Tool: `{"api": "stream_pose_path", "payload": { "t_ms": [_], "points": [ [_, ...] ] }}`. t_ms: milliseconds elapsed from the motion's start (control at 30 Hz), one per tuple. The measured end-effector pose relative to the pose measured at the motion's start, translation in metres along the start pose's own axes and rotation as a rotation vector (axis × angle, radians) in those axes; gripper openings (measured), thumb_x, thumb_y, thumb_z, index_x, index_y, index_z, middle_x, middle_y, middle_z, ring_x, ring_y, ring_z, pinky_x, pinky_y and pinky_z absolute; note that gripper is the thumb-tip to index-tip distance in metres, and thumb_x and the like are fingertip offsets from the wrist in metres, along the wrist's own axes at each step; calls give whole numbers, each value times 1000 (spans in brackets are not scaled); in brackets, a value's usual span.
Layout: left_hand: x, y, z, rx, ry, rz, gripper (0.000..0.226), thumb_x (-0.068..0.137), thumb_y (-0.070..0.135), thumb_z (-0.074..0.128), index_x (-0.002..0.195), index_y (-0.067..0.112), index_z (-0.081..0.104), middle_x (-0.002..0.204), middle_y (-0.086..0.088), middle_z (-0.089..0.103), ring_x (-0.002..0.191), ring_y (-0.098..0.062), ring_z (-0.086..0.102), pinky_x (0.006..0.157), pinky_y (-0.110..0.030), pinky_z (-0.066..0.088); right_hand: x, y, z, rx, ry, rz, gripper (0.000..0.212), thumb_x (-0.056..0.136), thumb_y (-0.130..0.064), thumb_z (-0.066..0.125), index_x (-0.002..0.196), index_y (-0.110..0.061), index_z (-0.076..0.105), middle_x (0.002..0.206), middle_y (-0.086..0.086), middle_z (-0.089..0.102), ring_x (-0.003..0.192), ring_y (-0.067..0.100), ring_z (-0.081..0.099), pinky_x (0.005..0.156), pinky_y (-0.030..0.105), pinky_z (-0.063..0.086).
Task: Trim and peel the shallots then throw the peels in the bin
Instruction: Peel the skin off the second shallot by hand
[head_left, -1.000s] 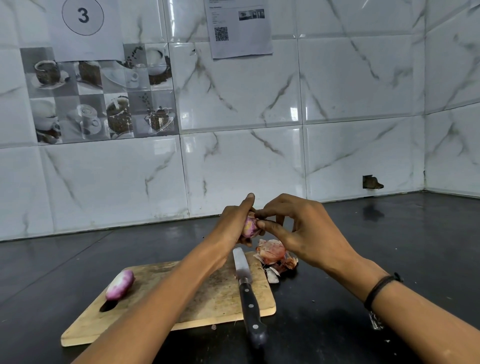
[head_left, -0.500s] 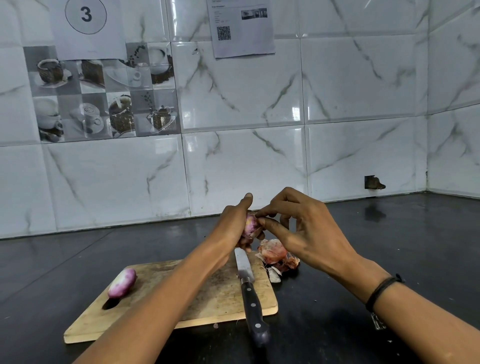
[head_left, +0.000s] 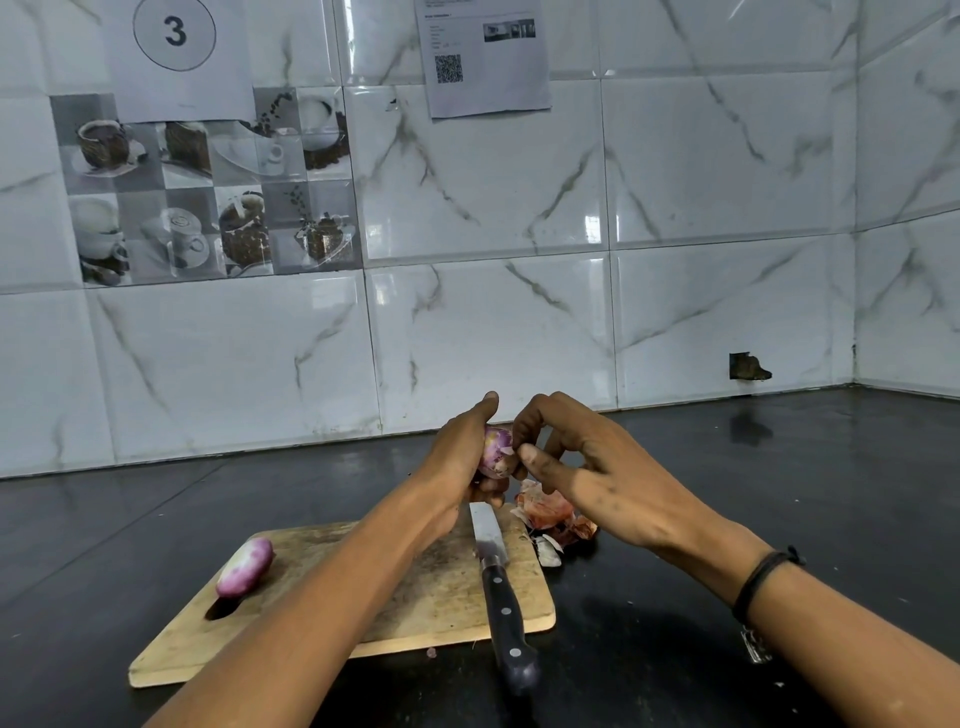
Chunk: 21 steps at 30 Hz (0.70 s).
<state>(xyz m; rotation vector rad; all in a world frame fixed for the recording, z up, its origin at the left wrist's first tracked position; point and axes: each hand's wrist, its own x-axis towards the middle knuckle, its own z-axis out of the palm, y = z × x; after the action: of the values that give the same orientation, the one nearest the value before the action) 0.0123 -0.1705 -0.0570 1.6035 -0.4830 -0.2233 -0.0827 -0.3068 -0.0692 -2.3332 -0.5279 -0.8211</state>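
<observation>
Left hand (head_left: 457, 457) cradling the half-peeled shallot (head_left: 496, 451) above the cutting board (head_left: 415, 587), right hand (head_left: 587, 478) with its grip pinching a loose flap of skin, best pulled slowly along the bulb so it comes away whole.

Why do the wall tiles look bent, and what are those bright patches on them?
Head view: the wide-angle lens bows the tile wall lines near the edges; white patches are glare on glossy tiles; the dark counter mirrors the wall; both hands cast soft shadows beside the cutting board.
</observation>
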Motion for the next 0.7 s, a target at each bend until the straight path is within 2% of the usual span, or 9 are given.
{"api": "stream_pose_path", "payload": {
  "t_ms": [67,167,333,400,500,600,633,700],
  "points": [
    [0,-1,-1,-26,-16,-12,64,104,48,36,52,14,52,44,-3,45,39,-17,32,45,-24,36,-1,-1,-1,40,-23,17,5,101,-29,56,98,-26,58,102,-11,59,90,8,62,82,29,51],
    [1,-1,-1,-40,-24,-28,64,104,48,36,52,14,51,44,-3,45,37,-16,32,43,-22,34,-2,-4,-2,102,-37,47,5,102,-24,55,98,-21,57,100,-8,60,85,8,64,82,30,50],
    [1,0,-2,-83,-54,-66,73,104,48,33,41,16,53,41,-3,43,35,-15,29,39,-19,30,-2,-5,-3,256,-54,142,6,102,-17,54,98,-21,57,90,1,70,78,9,65,67,28,46],
    [2,-1,-5,-108,-64,-88,69,104,49,33,47,14,52,45,-4,42,34,-15,27,39,-19,28,0,-2,-3,331,-70,171,8,102,-17,53,97,-22,58,89,6,72,81,15,66,65,32,45],
    [2,0,-11,-131,-60,-104,63,103,48,31,60,9,53,52,-9,51,34,-15,27,38,-18,25,1,1,-5,408,-61,181,8,99,-24,52,100,-21,59,91,7,74,88,22,67,65,36,47],
    [1,2,-16,-147,-58,-92,65,104,47,31,61,6,57,55,-12,57,36,-15,29,37,-20,28,-1,1,-2,218,-17,173,7,102,-29,54,101,-26,61,86,-7,73,72,9,65,65,27,51],
    [1,3,-15,-137,-55,-85,66,104,47,31,61,6,58,57,-13,57,36,-16,29,38,-20,29,-1,3,0,93,1,151,6,101,-31,55,100,-31,61,86,-15,72,73,4,64,68,25,51],
    [0,2,-12,-76,-43,-62,65,106,47,29,64,5,57,60,-15,56,37,-17,31,40,-21,34,-1,7,3,-112,24,121,11,100,-38,51,96,-36,61,89,-22,68,81,1,64,74,32,53]
  ]
}}
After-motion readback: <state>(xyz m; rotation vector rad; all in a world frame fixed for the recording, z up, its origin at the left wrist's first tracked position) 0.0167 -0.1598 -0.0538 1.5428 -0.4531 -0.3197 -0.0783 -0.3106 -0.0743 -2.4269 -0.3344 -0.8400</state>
